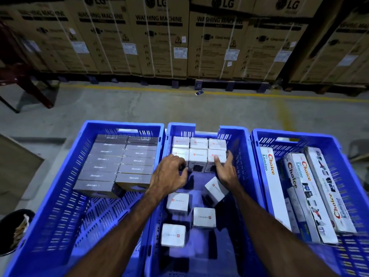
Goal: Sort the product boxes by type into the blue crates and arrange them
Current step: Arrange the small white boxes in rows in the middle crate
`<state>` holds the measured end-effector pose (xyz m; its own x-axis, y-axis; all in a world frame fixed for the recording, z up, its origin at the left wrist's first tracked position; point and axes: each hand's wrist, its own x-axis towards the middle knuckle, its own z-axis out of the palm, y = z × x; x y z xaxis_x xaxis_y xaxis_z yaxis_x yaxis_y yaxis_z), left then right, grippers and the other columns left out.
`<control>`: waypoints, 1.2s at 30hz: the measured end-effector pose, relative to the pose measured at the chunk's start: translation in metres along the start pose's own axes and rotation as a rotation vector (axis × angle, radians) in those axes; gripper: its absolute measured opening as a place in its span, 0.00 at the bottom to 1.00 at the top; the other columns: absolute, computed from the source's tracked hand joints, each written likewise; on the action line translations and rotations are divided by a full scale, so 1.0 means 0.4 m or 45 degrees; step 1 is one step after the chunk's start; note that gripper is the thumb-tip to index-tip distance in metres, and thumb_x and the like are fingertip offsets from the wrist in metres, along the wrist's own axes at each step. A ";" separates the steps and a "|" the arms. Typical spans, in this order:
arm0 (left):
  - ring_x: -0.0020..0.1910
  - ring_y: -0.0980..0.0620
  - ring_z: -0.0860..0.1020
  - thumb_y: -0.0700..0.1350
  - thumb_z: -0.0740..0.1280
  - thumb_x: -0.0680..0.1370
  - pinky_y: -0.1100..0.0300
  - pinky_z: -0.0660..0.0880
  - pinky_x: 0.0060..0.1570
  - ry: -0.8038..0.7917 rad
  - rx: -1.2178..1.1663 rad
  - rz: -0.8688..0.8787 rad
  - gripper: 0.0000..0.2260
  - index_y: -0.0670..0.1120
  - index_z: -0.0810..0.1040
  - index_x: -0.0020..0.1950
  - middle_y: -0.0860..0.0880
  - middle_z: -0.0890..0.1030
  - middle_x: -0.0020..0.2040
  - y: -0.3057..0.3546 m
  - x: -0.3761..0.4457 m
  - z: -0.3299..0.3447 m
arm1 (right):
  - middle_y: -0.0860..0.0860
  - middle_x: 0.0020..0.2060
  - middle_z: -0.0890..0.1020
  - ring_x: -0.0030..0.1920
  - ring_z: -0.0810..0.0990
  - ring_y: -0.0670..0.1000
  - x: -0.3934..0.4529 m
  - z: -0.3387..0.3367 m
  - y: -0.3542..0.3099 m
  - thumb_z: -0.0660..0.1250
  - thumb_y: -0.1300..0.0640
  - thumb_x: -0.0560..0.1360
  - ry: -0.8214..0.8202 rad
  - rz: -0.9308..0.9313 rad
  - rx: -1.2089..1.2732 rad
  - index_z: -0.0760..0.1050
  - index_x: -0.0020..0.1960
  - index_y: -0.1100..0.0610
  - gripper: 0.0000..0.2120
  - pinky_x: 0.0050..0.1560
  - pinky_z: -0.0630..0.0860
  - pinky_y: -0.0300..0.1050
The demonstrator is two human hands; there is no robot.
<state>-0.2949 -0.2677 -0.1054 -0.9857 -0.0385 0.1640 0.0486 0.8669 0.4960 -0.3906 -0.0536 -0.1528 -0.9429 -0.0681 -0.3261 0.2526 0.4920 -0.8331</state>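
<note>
Squaring up the white cube boxes appears to be the step in hand: both hands work at the near face of the stacked block (198, 154) of white boxes packed against the far wall of the middle blue crate (242, 156). The left hand (169, 174) has its fingers curled down at the block's lower left corner; whether they hold a box cannot be told. The right hand (224, 168) is spread, fingers straight, resting against the block's right-hand box. The next move likely calls for fetching one of the loose boxes behind the hands and seating it flush in a new row.

Containers, largest holdings first:
- Left blue crate (83, 134), to the left of the left hand: dark flat boxes (117, 164) in two neat columns, filling its far half; its near floor shows bare mesh.
- Right blue crate (257, 148), beyond the right hand: long "Choice Lumino" cartons (299, 186) laid lengthwise, some leaning.
- Middle crate, nearer the person than both hands: four loose white boxes, namely one tilted box (215, 189) just under the right wrist, one (177, 202) beneath the left forearm, one (204, 217) between the forearms, and the nearest (173, 234).
</note>
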 end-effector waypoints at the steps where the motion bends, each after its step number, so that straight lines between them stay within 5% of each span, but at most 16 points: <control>1: 0.45 0.53 0.77 0.48 0.69 0.77 0.54 0.78 0.56 0.005 -0.002 0.003 0.07 0.46 0.84 0.48 0.50 0.84 0.43 0.000 -0.001 0.001 | 0.57 0.73 0.75 0.71 0.75 0.60 0.003 0.002 -0.002 0.64 0.42 0.83 -0.007 -0.007 0.018 0.55 0.81 0.54 0.33 0.73 0.70 0.60; 3: 0.45 0.53 0.78 0.48 0.69 0.78 0.54 0.77 0.56 0.018 -0.010 0.007 0.07 0.45 0.84 0.49 0.50 0.84 0.43 -0.001 -0.002 0.002 | 0.56 0.70 0.77 0.69 0.77 0.59 0.024 0.003 0.003 0.68 0.46 0.82 -0.017 0.022 0.062 0.61 0.78 0.56 0.31 0.72 0.72 0.58; 7: 0.45 0.54 0.78 0.46 0.71 0.78 0.56 0.77 0.57 0.037 -0.015 0.014 0.06 0.45 0.84 0.49 0.50 0.84 0.44 0.000 -0.002 0.003 | 0.51 0.68 0.79 0.66 0.79 0.56 0.107 0.004 0.086 0.71 0.29 0.67 -0.054 0.019 0.109 0.67 0.76 0.52 0.45 0.71 0.74 0.61; 10: 0.45 0.53 0.78 0.45 0.70 0.78 0.56 0.77 0.55 0.045 -0.023 0.015 0.06 0.44 0.84 0.49 0.49 0.84 0.43 0.001 -0.003 0.003 | 0.47 0.66 0.81 0.65 0.81 0.52 0.145 0.006 0.132 0.72 0.25 0.66 -0.087 0.005 0.128 0.71 0.75 0.49 0.45 0.71 0.75 0.60; 16: 0.44 0.52 0.77 0.44 0.71 0.76 0.57 0.75 0.53 0.057 -0.037 0.016 0.05 0.43 0.83 0.47 0.48 0.83 0.42 0.005 -0.003 0.003 | 0.52 0.68 0.81 0.66 0.80 0.55 0.094 -0.013 0.052 0.71 0.45 0.79 -0.140 0.040 0.136 0.72 0.74 0.53 0.27 0.72 0.73 0.56; 27: 0.43 0.51 0.77 0.44 0.71 0.76 0.57 0.76 0.49 0.032 -0.039 0.014 0.04 0.43 0.83 0.45 0.49 0.83 0.41 0.008 -0.001 -0.002 | 0.48 0.67 0.81 0.66 0.80 0.51 0.106 -0.035 0.044 0.67 0.32 0.76 -0.237 0.052 0.052 0.75 0.73 0.51 0.33 0.71 0.73 0.52; 30: 0.44 0.53 0.77 0.45 0.71 0.77 0.57 0.77 0.49 0.032 -0.062 -0.007 0.04 0.45 0.82 0.45 0.50 0.82 0.42 0.003 -0.002 -0.001 | 0.51 0.67 0.81 0.66 0.80 0.56 0.104 -0.062 0.054 0.63 0.20 0.68 -0.099 0.166 -0.004 0.75 0.73 0.51 0.45 0.71 0.74 0.58; 36: 0.45 0.52 0.78 0.47 0.68 0.76 0.52 0.79 0.49 0.047 -0.148 -0.062 0.06 0.45 0.82 0.45 0.50 0.83 0.43 -0.002 -0.003 -0.006 | 0.57 0.61 0.82 0.61 0.81 0.60 -0.111 -0.122 -0.027 0.73 0.40 0.76 -0.040 0.000 -0.403 0.75 0.69 0.57 0.28 0.62 0.78 0.55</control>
<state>-0.2933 -0.2695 -0.1038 -0.9809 -0.0994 0.1673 0.0211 0.8002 0.5993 -0.3621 -0.0137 -0.1074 -0.9345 -0.0921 -0.3438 0.1681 0.7373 -0.6543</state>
